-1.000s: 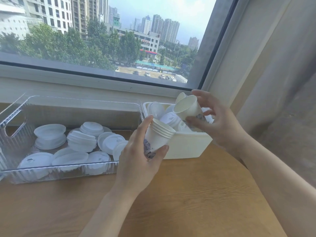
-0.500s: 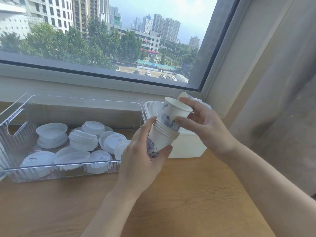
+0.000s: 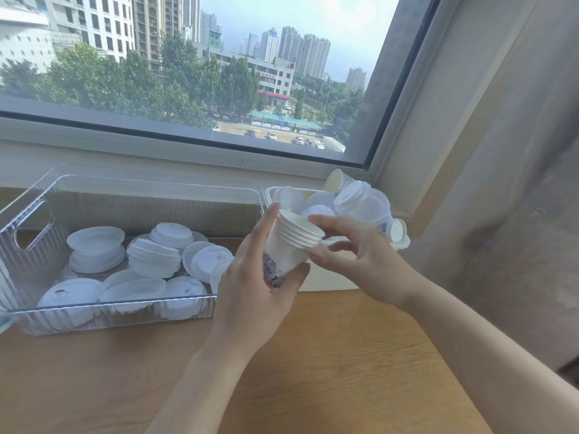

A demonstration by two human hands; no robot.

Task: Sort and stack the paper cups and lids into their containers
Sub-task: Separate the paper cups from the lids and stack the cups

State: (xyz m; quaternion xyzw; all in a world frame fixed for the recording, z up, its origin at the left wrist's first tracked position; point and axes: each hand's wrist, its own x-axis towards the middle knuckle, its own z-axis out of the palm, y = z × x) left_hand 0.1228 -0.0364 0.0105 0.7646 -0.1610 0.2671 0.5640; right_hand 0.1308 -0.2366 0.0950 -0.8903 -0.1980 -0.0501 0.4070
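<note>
A wooden table (image 3: 313,355) runs under the window (image 3: 188,73). On its far left sits a clear bin (image 3: 40,233) scattered with white lids (image 3: 153,255); just right of it a white box (image 3: 332,280) is heaped with loose cups and lids (image 3: 360,205). In front of the box, the left hand (image 3: 253,296) grips a tilted stack of cups (image 3: 291,245) around its side, while the right hand (image 3: 360,261) pinches the stack's rims with curled fingertips
</note>
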